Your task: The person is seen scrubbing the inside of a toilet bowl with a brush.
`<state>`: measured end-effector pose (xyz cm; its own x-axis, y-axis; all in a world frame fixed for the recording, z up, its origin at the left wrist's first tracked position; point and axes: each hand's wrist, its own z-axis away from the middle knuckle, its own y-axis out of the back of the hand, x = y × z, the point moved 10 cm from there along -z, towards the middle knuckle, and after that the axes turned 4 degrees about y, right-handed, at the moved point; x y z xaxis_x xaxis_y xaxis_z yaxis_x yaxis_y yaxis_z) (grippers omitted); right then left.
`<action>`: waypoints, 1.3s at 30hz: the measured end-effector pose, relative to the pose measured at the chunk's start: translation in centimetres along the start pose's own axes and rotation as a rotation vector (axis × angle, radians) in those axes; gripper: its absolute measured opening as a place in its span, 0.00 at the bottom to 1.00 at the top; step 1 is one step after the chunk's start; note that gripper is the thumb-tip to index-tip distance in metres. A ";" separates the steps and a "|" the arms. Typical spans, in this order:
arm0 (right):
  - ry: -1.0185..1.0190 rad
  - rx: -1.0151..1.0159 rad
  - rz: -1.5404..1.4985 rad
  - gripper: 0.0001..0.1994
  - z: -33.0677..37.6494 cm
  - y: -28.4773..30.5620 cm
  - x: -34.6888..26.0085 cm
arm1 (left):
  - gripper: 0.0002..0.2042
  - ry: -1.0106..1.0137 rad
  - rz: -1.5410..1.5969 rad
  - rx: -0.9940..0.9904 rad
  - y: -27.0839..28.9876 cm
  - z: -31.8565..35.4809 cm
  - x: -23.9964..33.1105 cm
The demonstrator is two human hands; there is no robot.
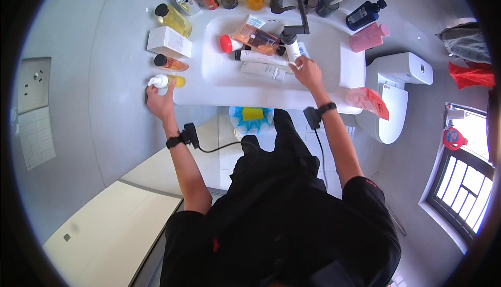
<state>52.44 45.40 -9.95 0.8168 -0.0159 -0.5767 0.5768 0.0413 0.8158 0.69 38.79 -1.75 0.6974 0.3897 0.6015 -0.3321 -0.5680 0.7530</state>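
My left hand (pixel 160 102) is at the left end of the counter, thumb and fingers closed around a small pump bottle (pixel 179 82) with yellow liquid and a white top. My right hand (pixel 309 73) reaches into the white sink (pixel 219 75). Its fingers are pinched together where the bottom of a white bottle (pixel 292 50) with a dark cap meets the end of a white tube (pixel 258 57) with a black cap. Which of them it grips, I cannot tell. Beside them in the sink lie another white tube (pixel 261 70), an amber bottle (pixel 263 41) and a red-capped container (pixel 228 43).
Left of the basin stand an orange bottle (pixel 171 63), a white box (pixel 169 42) and a yellow bottle (pixel 173 20). A black faucet (pixel 297 0) arches over the sink. Rightward are a pink bottle (pixel 369 37), a dark pump bottle (pixel 362 15), a pink packet (pixel 368 100) and a toilet (pixel 394 109).
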 end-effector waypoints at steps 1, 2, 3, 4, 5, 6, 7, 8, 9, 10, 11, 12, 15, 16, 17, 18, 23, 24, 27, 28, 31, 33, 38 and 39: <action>-0.055 0.017 0.063 0.17 -1.8 -0.1 1.1 | 0.34 -0.008 0.005 -0.002 0.3 0.5 0.2; -0.110 0.033 0.124 0.21 -3.0 -0.2 2.3 | 0.33 -0.028 -0.080 0.064 1.3 1.2 0.5; -0.109 0.036 0.119 0.21 -3.9 -1.0 2.8 | 0.32 -0.045 -0.171 0.136 2.6 2.1 0.6; -0.108 0.023 0.192 0.24 -4.8 -1.9 3.2 | 0.30 -0.101 -0.223 0.180 3.6 3.3 1.0; -0.115 0.013 0.270 0.27 -5.5 -2.6 3.8 | 0.27 -0.160 -0.269 0.219 4.3 4.7 1.5; -0.135 -0.045 0.294 0.31 -5.9 -3.7 4.5 | 0.22 -0.205 -0.211 0.251 5.1 6.1 1.8; -0.136 -0.037 0.290 0.31 -6.3 -4.1 4.7 | 0.18 -0.252 -0.152 0.283 5.8 7.6 2.2; -0.151 -0.043 0.303 0.32 -6.4 -4.6 4.9 | 0.14 -0.235 -0.131 0.210 5.6 8.5 2.1; -0.166 -0.053 0.317 0.32 -6.5 -5.0 5.3 | 0.11 -0.217 -0.112 0.136 5.3 9.5 2.1; -0.187 -0.058 0.297 0.32 -6.8 -5.5 5.9 | 0.08 -0.229 -0.061 0.074 4.9 10.7 3.5; -0.187 -0.060 0.295 0.32 -7.2 -5.7 6.1 | 0.06 -0.238 -0.011 0.014 4.3 11.8 4.9; -0.200 -0.060 0.285 0.31 -7.3 -5.9 6.2 | 0.05 -0.257 0.048 -0.057 3.2 12.5 5.6; -0.222 -0.081 0.257 0.30 -7.8 -5.7 6.3 | 0.04 -0.384 0.169 -0.268 -1.5 13.9 9.7; -0.239 -0.090 0.241 0.29 -7.7 -5.2 6.4 | 0.06 -0.413 0.194 -0.344 -3.3 13.8 12.0; -0.247 -0.090 0.237 0.29 -7.7 -4.8 6.6 | 0.06 -0.425 0.206 -0.417 -5.6 13.9 12.8; -0.264 -0.093 0.207 0.28 -7.6 -4.6 6.8 | 0.06 -0.437 0.219 -0.488 -7.8 14.0 13.4; -0.331 0.023 0.140 0.26 -5.5 -1.6 7.5 | 0.07 -0.635 0.104 -0.720 -16.3 13.9 19.2; -0.342 0.045 0.092 0.25 -4.9 -0.4 7.1 | 0.09 -0.698 0.049 -0.788 -18.2 14.3 20.0; -0.312 0.142 0.026 0.25 -2.7 2.9 6.3 | 0.11 -0.876 0.028 -0.810 -22.2 14.5 22.8; -0.277 0.285 -0.021 0.26 -2.0 4.6 5.9 | 0.14 -0.932 -0.075 -0.839 -24.0 14.7 23.5; -0.284 0.493 -0.075 0.27 0.0 7.6 6.5 | 0.26 -1.072 -0.246 -0.777 -27.9 14.8 25.5; -0.373 0.625 -0.268 0.24 1.1 9.1 7.8 | 0.25 -1.147 -0.249 -0.706 -30.4 14.4 25.6; -0.423 1.045 -0.202 0.24 4.0 12.7 12.4 | 0.25 -1.332 -0.383 -0.580 -33.5 15.6 26.3; -0.429 1.047 -0.199 0.24 4.3 12.8 13.1 | 0.24 -1.279 -0.408 -0.711 -33.9 16.0 26.5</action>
<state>70.61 41.47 -6.87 0.5307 -0.2768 -0.8011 0.2577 -0.8478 0.4636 40.62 56.78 -15.57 0.7554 -0.6549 -0.0207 0.0469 0.0225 0.9986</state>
